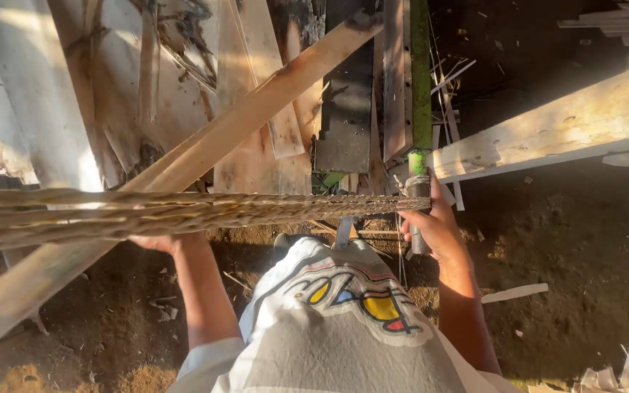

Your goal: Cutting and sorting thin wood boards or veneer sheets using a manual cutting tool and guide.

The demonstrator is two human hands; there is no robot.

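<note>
Nearest, a grey-white printed shirt front [343,327] and two bare forearms reaching forward over brown, sawdust-strewn dirt ground [562,240]. At the right, the right hand [434,225] wrapped shut around a dark upright handle with cord binding below a green metal post [421,80]. At the left, the left hand [158,240] tucked under a long bundle of thin, rough-edged pale wood strips [183,209], palm up, fingers hidden behind the strips, so the closeness of that grip cannot be told. Bundle lying level across the view from the far left edge to the post, just in front of the body and resting on the left hand. Judged light but long and whippy, loose in its layers, splintery along the edges, likely to sag or fan apart if held at one end only; best taken from beneath near the middle with support spread wide. Beyond, a long pale diagonal plank [256,109], stacked veneer sheets [38,94], and a thick pale timber beam [562,124] at the far right.
</note>
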